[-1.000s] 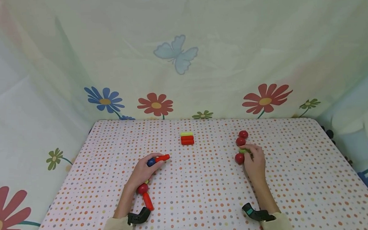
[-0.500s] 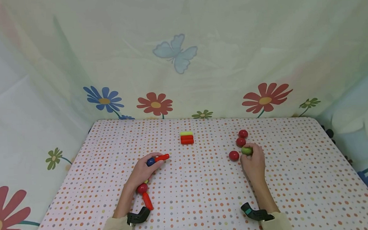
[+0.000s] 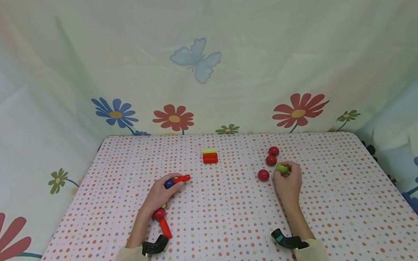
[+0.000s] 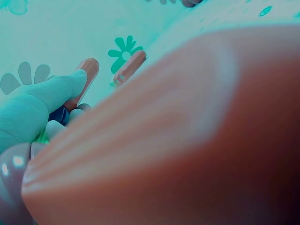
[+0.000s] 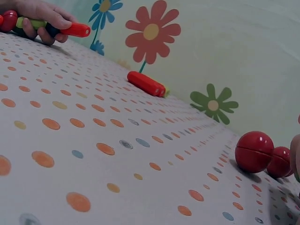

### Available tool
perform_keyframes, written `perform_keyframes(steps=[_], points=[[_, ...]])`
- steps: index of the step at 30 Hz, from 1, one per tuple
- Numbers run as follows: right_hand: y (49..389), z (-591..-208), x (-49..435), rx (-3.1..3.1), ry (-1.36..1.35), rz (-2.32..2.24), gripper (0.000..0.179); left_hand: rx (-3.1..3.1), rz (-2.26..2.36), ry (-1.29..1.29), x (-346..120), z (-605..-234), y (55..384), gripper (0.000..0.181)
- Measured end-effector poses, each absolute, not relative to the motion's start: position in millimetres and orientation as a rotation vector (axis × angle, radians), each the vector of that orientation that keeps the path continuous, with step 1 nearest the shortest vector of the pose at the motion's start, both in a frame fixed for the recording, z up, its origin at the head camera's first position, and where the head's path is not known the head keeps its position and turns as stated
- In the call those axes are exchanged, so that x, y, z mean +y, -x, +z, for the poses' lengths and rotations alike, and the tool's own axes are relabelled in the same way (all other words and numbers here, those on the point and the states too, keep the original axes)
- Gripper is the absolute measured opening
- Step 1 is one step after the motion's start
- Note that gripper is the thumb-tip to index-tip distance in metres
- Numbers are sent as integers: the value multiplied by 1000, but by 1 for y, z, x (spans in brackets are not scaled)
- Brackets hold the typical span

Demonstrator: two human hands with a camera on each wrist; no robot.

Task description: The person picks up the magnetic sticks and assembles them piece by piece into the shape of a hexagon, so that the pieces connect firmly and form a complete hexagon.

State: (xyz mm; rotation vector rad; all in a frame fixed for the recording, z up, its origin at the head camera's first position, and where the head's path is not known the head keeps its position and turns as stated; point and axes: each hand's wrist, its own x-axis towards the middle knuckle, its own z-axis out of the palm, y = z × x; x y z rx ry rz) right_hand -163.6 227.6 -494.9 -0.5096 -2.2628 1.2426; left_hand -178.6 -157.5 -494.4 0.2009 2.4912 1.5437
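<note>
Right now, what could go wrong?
The right hand pinches a rounded green ball: a slip might let it roll. The red ball just left of that hand could get knocked. The left wrist camera sits close to the rear red stick, and might bump it.

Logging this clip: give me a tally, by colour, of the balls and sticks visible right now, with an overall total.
Red balls: 4
Green balls: 1
Blue balls: 1
Red sticks: 4
Yellow-green sticks: 2
Total: 12 visible pieces
</note>
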Motion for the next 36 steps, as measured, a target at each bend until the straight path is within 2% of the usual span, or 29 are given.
perform_keyframes(steps=[16, 36], points=[[163, -494, 229, -1985, 283, 1251, 34, 2496, 1530, -204, -153, -496, 183, 38], [160, -493, 221, -1908, 176, 1277, 29, 2489, 1540, -178, -158, -496, 179, 37]])
